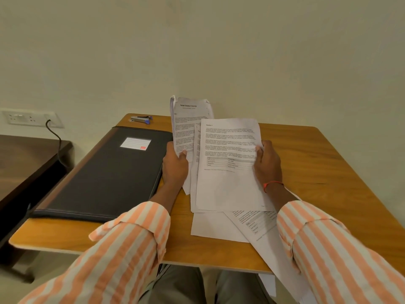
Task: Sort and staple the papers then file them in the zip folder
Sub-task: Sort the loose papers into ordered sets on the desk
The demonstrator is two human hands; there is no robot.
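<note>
The left grip [175, 167] clasps a curled bundle of printed white sheets [190, 119], the right grip [268, 165] pinches flatter printed white pages [228, 185], apparently to hold sorted groups apart

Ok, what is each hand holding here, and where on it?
The left hand grips a bundle of papers near its lower end, thumb on the front. The right hand holds a printed sheet by its right edge.
</note>
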